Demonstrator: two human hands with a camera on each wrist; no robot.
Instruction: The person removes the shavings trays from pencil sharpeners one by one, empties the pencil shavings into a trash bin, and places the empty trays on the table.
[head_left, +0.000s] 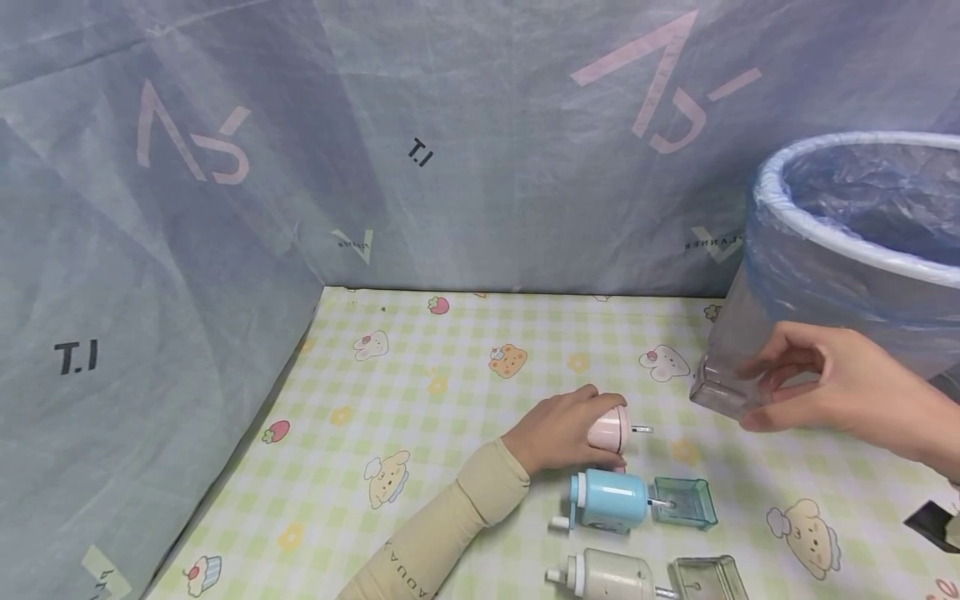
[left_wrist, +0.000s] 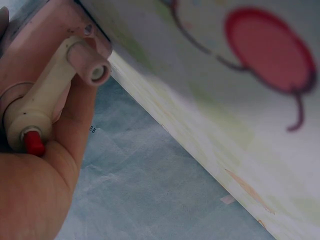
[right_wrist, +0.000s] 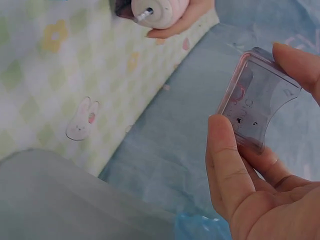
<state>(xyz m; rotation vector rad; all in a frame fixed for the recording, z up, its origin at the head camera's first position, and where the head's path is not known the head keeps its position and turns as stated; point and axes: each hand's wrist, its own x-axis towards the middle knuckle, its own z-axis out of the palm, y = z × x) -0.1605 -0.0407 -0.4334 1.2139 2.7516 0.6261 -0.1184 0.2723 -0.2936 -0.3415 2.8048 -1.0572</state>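
My left hand (head_left: 558, 429) grips a pink pencil sharpener (head_left: 611, 431) lying on the checked tablecloth (head_left: 420, 400). In the left wrist view its cream crank handle (left_wrist: 47, 97) with a red tip sits against my palm. My right hand (head_left: 832, 387) holds a clear pinkish shavings drawer (head_left: 723, 379) in the air beside the bin (head_left: 862, 250). In the right wrist view my thumb and fingers pinch that drawer (right_wrist: 257, 102), and the pink sharpener (right_wrist: 160, 12) shows at the top.
A blue sharpener (head_left: 607, 500) with its green drawer (head_left: 684, 502) pulled out lies below the pink one. A cream sharpener (head_left: 611, 577) and its clear drawer (head_left: 705, 579) lie at the bottom edge. Blue fabric walls (head_left: 150, 250) close the left and back.
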